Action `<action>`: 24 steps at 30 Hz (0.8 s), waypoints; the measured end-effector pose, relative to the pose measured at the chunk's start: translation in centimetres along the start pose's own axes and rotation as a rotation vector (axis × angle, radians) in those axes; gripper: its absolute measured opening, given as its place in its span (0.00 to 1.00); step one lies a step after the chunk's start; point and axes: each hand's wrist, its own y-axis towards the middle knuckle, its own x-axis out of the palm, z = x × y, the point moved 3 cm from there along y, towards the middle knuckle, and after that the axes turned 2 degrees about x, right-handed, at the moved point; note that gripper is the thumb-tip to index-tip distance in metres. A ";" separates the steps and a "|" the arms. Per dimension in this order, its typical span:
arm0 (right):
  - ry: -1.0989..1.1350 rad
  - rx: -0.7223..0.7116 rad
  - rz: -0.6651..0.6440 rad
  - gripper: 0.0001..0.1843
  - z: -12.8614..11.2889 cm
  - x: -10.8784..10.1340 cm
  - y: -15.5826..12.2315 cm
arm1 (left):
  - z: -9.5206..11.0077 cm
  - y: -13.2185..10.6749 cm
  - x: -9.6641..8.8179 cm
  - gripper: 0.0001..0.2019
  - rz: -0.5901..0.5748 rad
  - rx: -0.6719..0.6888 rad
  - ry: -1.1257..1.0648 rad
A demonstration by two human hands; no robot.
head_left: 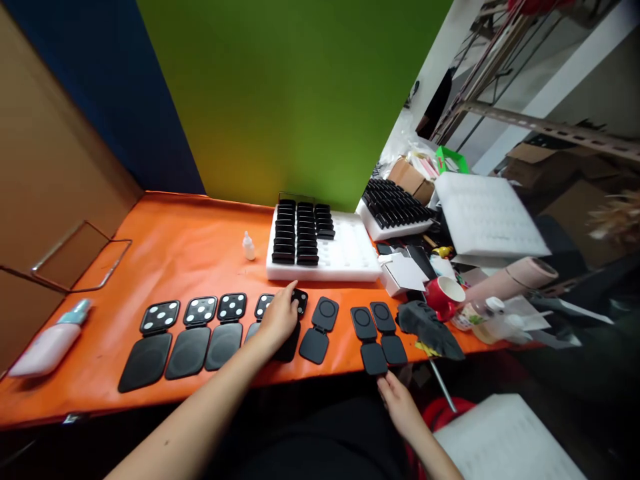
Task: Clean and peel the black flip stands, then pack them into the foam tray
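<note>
We judge the hinged pad [373, 359] light and stiff, best held by its edges. Right hand [399, 400] touches it, left hand [281, 317] a dotted panel [303, 302]; whether fingers clamp, we cannot tell.

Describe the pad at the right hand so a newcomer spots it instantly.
On the orange tabletop, find the dark cloth at right. Immediately left lies a hinged pad. The target pad is next left, the only one with the right hand at its near edge.
</note>
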 end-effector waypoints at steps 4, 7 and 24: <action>-0.256 -0.092 -0.160 0.20 -0.5 -0.1 -2.0 | 1.1 -1.2 0.9 0.21 0.021 0.039 0.099; -0.369 -0.057 -0.271 0.19 0.7 1.3 -4.1 | 2.6 -3.3 1.5 0.20 -0.073 0.106 0.141; 0.990 0.557 -0.375 0.24 -6.1 6.9 -2.7 | 4.2 -9.1 0.1 0.11 -0.425 0.137 -0.256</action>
